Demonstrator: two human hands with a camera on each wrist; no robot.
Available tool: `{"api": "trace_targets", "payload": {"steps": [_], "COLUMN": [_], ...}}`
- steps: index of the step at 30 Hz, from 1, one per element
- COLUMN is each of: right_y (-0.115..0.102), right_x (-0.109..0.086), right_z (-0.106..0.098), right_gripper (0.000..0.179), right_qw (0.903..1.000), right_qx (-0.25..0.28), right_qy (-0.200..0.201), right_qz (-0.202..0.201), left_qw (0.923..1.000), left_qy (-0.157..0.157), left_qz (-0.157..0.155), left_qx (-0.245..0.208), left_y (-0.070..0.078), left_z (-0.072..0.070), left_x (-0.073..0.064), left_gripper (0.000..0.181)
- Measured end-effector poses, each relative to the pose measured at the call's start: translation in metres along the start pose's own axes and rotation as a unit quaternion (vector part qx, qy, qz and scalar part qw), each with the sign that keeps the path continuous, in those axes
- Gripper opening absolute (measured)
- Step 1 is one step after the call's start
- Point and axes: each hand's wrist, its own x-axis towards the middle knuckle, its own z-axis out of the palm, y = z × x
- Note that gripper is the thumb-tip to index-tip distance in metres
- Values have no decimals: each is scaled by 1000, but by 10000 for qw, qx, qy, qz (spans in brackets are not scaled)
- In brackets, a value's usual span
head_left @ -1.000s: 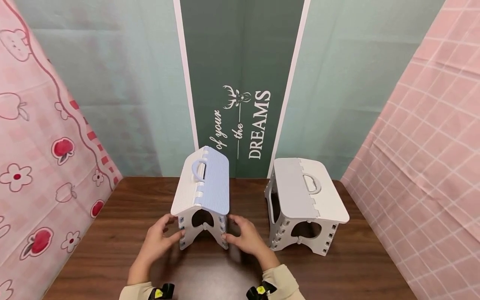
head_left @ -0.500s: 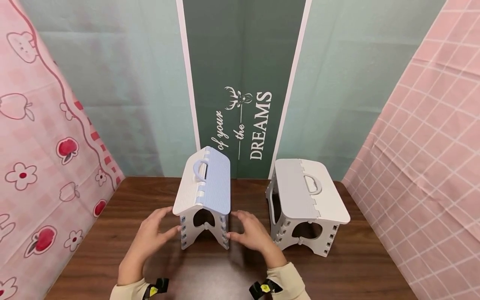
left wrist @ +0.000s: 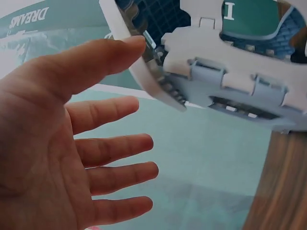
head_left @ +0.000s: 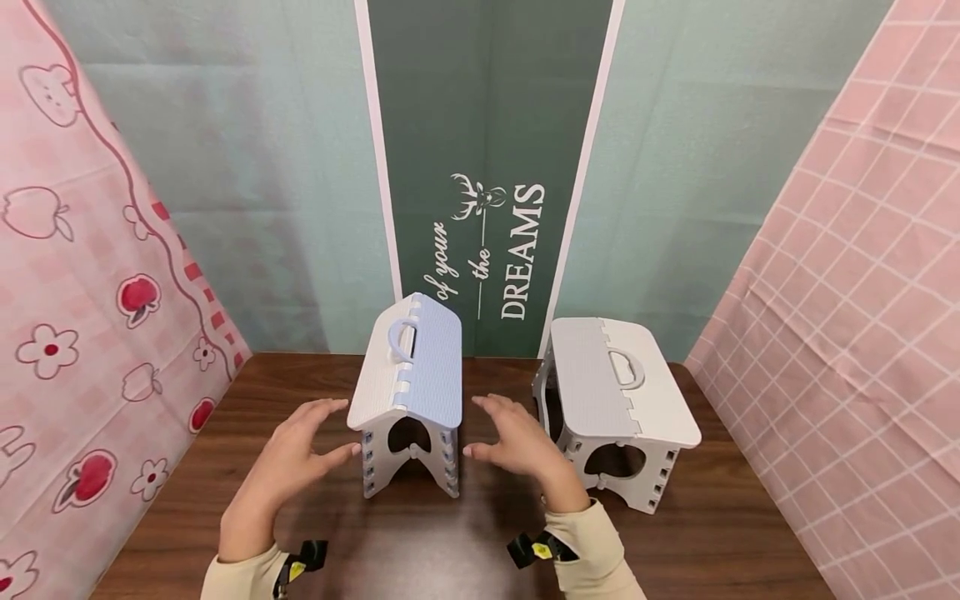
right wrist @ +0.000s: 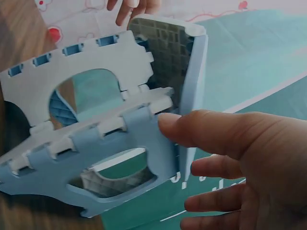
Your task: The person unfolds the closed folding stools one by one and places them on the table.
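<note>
A partly folded blue-and-white folding stool (head_left: 432,367) stands on the table, its top peaked like a roof with a blue carry handle upright along the ridge. My left hand (head_left: 288,458) is held just left of it, fingers spread and holding nothing. On the other side my right hand (head_left: 525,446) hovers with thumb and fingers apart, also holding nothing. In the left wrist view the left fingers are straight and the stool's hinged side (left wrist: 230,81) shows beyond the thumb. The right wrist view shows the stool's legs (right wrist: 96,148) close by the right thumb; whether it touches cannot be told.
To the right stands a grey-and-white folding stool (head_left: 626,379), its top flatter and its legs spread wider. Both stools rest on a dark wooden table (head_left: 420,550). A green curtain (head_left: 480,125) hangs behind, with pink cloths at both sides.
Both hands have come away from the lower legs of the blue-and-white stool, moving outward and slightly up. The stools stay in place; the view shifts slightly.
</note>
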Motion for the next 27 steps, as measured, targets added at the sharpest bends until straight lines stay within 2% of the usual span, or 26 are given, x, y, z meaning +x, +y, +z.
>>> {"api": "trace_targets", "payload": {"steps": [7, 15, 20, 24, 27], "right_y": [-8, -19, -26, -31, -34], "right_x": [8, 19, 26, 32, 37], "right_z": [-18, -35, -39, -39, -38], "right_gripper": [72, 71, 69, 68, 66], "right_qw": [9990, 9980, 9980, 9975, 9965], "right_qx": [-437, -619, -583, -470, -297], "right_qy": [-70, -133, -57, 38, 165], "right_qz": [3, -15, -229, -521, -768], "left_qw": [9993, 9985, 9979, 9980, 9972], "left_qy": [-46, 122, 157, 87, 152], "left_qz": [157, 491, 619, 625, 696], "left_qx": [325, 211, 70, -99, -246], "left_y": [5, 12, 18, 22, 24], "left_z": [-13, -16, -15, -10, -6], "left_x": [8, 19, 27, 34, 38], "left_gripper": [55, 51, 48, 46, 45]}}
